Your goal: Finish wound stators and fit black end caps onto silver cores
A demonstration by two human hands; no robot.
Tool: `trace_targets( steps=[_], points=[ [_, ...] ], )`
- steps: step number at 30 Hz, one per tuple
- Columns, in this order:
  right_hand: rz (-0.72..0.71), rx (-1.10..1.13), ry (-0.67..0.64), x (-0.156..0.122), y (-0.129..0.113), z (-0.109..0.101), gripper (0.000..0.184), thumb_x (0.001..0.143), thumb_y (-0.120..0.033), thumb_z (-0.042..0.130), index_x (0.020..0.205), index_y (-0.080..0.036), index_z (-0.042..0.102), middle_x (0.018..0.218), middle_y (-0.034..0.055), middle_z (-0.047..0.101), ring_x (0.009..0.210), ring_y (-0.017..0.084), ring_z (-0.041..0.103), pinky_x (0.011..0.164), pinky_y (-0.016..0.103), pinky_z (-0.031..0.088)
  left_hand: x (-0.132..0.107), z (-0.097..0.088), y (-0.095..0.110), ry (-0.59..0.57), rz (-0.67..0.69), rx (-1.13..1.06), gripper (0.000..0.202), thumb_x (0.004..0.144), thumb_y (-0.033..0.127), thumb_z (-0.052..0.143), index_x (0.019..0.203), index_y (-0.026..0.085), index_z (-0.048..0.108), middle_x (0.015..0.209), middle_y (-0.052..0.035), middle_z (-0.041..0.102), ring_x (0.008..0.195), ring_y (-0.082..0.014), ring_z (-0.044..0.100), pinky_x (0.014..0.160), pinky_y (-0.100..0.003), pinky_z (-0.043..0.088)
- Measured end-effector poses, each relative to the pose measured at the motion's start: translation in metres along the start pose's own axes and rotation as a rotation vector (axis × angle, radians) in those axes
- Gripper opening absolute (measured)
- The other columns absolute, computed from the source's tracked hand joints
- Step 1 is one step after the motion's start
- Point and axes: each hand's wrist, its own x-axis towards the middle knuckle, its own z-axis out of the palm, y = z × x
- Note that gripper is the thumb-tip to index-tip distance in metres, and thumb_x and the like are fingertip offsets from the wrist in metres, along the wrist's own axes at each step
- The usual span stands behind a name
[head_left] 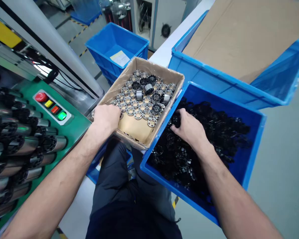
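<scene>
My left hand [106, 119] is closed in a fist over the left corner of a cardboard box [109, 94]. A metal ring shows at its fingertips; what the fingers grip is mostly hidden. Inside the box, silver slotted rings [138, 115] lie in rows, with several black-ended metal cores [149, 88] on top. My right hand [189, 127] reaches into a blue bin [256, 142] heaped with loose black plastic parts [214, 122]. Its thumb and index finger are apart among the parts, and its other fingers are partly hidden.
On the left, a green machine [76, 132] carries a button panel [53, 107] beside rows of metal cylinders [20, 146]. Behind the box are an open blue crate [114, 43] and a larger blue crate [229, 89] with a cardboard sheet [246, 36]. My legs are below the box.
</scene>
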Motion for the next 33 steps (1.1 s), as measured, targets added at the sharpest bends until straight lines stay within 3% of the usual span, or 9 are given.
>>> trace_targets(
  steps=[8,12,15,17,20,23,26,29,33],
  points=[
    [0.039,0.060,-0.074,0.004,0.005,-0.014,0.049,0.087,-0.026,0.085,0.134,-0.023,0.068,0.133,0.0149,0.079,0.101,0.035,0.080,0.080,0.042,0.057,-0.018,0.002,-0.011,0.076,0.138,-0.086,0.038,0.109,0.020,0.059,0.135,0.023,0.086,0.137,-0.0163,0.085,0.128,-0.0396,0.082,0.101,-0.045,0.063],
    [0.041,0.125,-0.051,0.005,0.006,-0.023,0.040,0.089,-0.029,0.082,0.126,-0.024,0.067,0.125,0.0123,0.082,0.100,0.033,0.078,0.082,0.041,0.054,-0.018,0.009,-0.015,0.270,0.423,-0.696,0.027,0.105,0.032,0.071,0.127,0.023,0.085,0.132,-0.0123,0.078,0.113,-0.0318,0.080,0.107,-0.050,0.062],
    [0.057,0.191,-0.050,0.005,0.008,-0.032,0.023,0.091,-0.029,0.083,0.107,-0.024,0.067,0.109,0.0079,0.083,0.083,0.026,0.074,0.082,0.039,0.053,-0.010,0.015,0.003,0.098,0.546,-1.413,0.018,0.101,0.032,0.079,0.114,0.021,0.074,0.130,-0.0101,0.079,0.111,-0.0263,0.081,0.100,-0.043,0.066],
    [0.080,0.225,-0.063,0.004,0.010,-0.037,0.022,0.091,-0.030,0.085,0.100,-0.025,0.066,0.089,0.0022,0.078,0.068,0.021,0.068,0.076,0.037,0.052,-0.005,0.019,0.021,-0.077,0.493,-1.812,0.019,0.100,0.026,0.081,0.111,0.021,0.066,0.136,-0.0110,0.080,0.113,-0.0250,0.083,0.090,-0.036,0.068],
    [0.122,0.309,-0.030,0.000,0.012,-0.042,0.028,0.091,-0.035,0.089,0.100,-0.026,0.065,0.074,-0.0033,0.072,0.056,0.018,0.063,0.069,0.035,0.053,0.001,0.024,0.046,-0.241,0.398,-2.110,0.025,0.094,0.010,0.075,0.117,0.018,0.067,0.139,-0.0137,0.081,0.113,-0.0241,0.085,0.078,-0.028,0.065],
    [0.157,0.586,0.058,-0.007,0.007,-0.046,0.046,0.090,-0.054,0.095,0.113,-0.025,0.068,0.096,0.0013,0.081,0.058,0.018,0.071,0.067,0.037,0.060,0.004,0.032,0.063,-0.334,0.373,-2.238,0.025,0.091,0.013,0.068,0.117,0.016,0.069,0.129,-0.0159,0.083,0.104,-0.0254,0.086,0.063,-0.026,0.061],
    [0.164,0.913,0.074,-0.015,-0.009,-0.049,0.064,0.088,-0.072,0.097,0.121,-0.026,0.068,0.110,0.0041,0.082,0.070,0.023,0.082,0.063,0.038,0.068,0.003,0.038,0.072,-0.292,0.377,-2.257,0.024,0.104,0.038,0.076,0.109,0.018,0.064,0.122,-0.0153,0.084,0.088,-0.0219,0.083,0.051,-0.023,0.053],
    [0.010,0.988,0.184,-0.024,-0.031,-0.052,0.049,0.091,-0.061,0.102,0.111,-0.027,0.071,0.104,0.0014,0.081,0.080,0.023,0.084,0.071,0.037,0.072,-0.002,0.040,0.078,-0.253,0.436,-2.177,0.048,0.103,0.060,0.087,0.111,0.023,0.058,0.099,-0.0050,0.081,0.064,-0.0146,0.071,0.045,-0.021,0.047],
    [-0.204,0.937,0.283,-0.033,-0.051,-0.055,0.034,0.094,-0.036,0.103,0.112,-0.030,0.075,0.116,0.0018,0.085,0.107,0.025,0.085,0.099,0.041,0.073,-0.010,0.042,0.085,-0.210,0.476,-2.112,0.045,0.114,0.070,0.070,0.121,0.026,0.063,0.076,0.0047,0.065,0.056,-0.0137,0.063,0.052,-0.024,0.051]
  ],
)
